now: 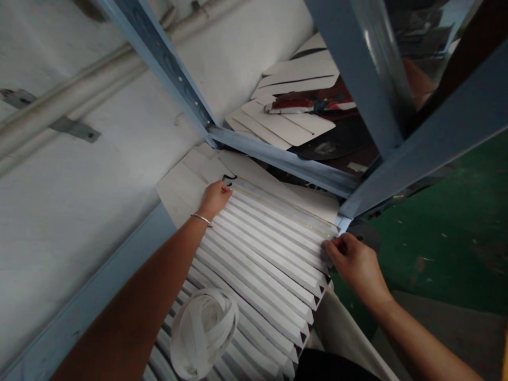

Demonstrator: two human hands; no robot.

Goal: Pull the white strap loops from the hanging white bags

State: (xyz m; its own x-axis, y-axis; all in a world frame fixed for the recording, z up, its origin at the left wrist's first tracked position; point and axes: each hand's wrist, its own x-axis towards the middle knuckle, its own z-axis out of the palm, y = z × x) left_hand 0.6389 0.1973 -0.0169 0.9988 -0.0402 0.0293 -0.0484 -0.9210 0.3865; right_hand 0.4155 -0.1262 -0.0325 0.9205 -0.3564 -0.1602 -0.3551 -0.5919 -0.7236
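A white pleated sheet (262, 248) lies folded in many narrow ridges, with small dark triangles along its right edge. My left hand (216, 198) pinches its far left corner, close to a short black mark. At the far right edge my right hand (353, 262) is closed with thumb and fingertips on the sheet. A clear strip with yellowish streaks (286, 206) runs along the far end between both hands. On the near pleats rests a loose roll of white tape (204, 330).
Beige boards (186, 180) lie under the sheet's far end. Blue metal frame bars (286, 159) rise beyond it, with more pale boards (286, 121) and a red-and-white packet (309, 104) behind. A white wall with a pipe (71, 100) stands left; green floor (448, 227) shows right.
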